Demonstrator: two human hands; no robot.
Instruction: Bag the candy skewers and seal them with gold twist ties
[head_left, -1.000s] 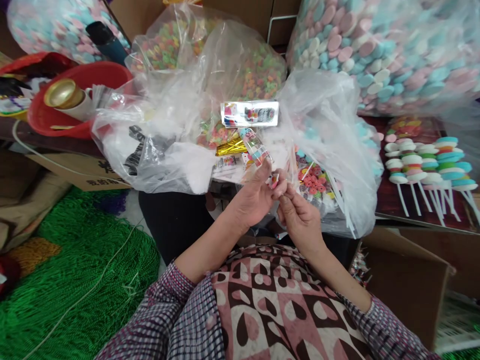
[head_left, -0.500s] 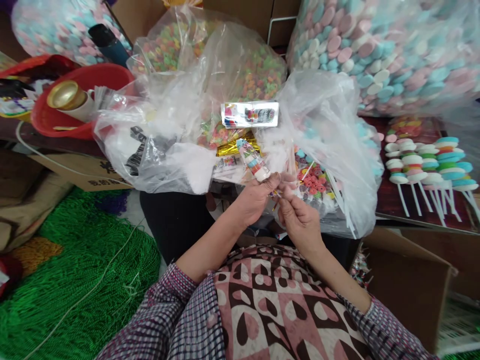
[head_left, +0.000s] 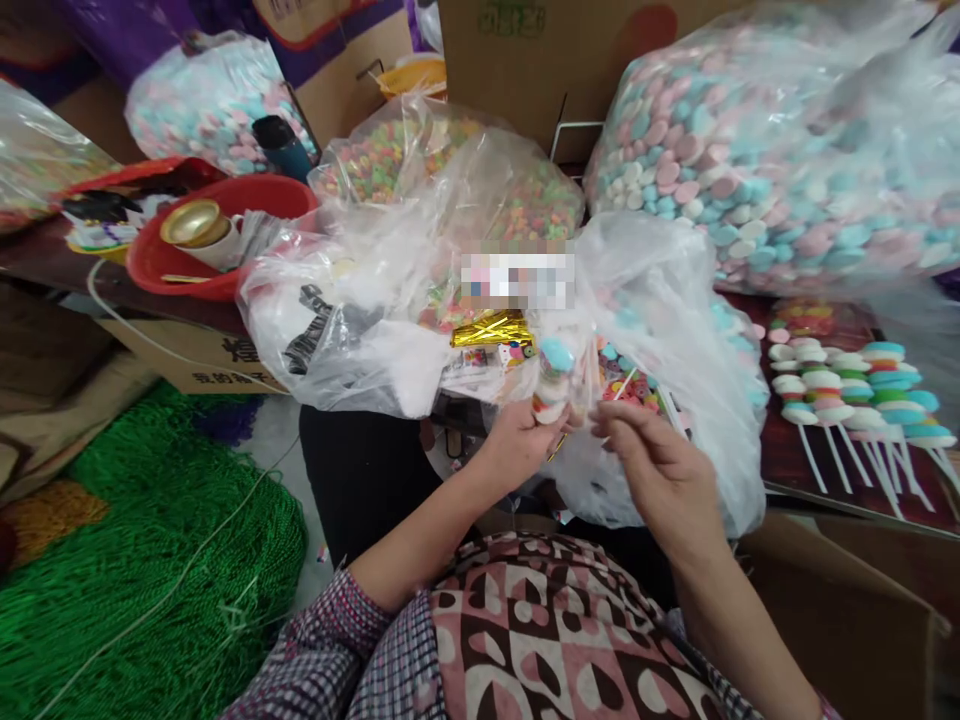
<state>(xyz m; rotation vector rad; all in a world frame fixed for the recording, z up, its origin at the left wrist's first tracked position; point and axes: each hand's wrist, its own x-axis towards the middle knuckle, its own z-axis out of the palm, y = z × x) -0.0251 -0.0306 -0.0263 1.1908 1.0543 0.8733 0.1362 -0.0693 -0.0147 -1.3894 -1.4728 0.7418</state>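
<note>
Backdrop: cardboard boxes [head_left: 540, 60] are stacked behind, with a huge clear sack of pastel candy discs [head_left: 772, 150] leaned against them, probably just so it's parked within reach.
Bench: a dark bench [head_left: 787, 460] is pretty much buried under bags; only the right edge is seen bare.
Head view, middle: open plastic bags [head_left: 360, 330] are slumped with mouths up, and a bag of colourful ring candies [head_left: 517, 195] is sat behind them, so pieces can be grabbed from above.
Gold bit: a bundle of gold twist ties [head_left: 491, 328] is laid right in front of the hands, near enough to be picked one at a time.
Left hand [head_left: 517, 445]: fingers are closed around the stick end of a stacked candy skewer [head_left: 553, 378], which is held upright just above the lap, blue disc on top, likely so the stack doesn't slide.
Right hand [head_left: 660, 470]: held just beside the skewer, fingers loosely curled with the tips pinched near something thin; whether anything is actually gripped can't be told.
Right side: finished candy skewers [head_left: 847, 385] are laid flat in a row on the bench, sticks pointing the same way.
Left side: a red basin [head_left: 217, 235] with a gold-capped roll [head_left: 196, 225] inside is pushed aside; green netting [head_left: 142, 560] is heaped on the floor.
</note>
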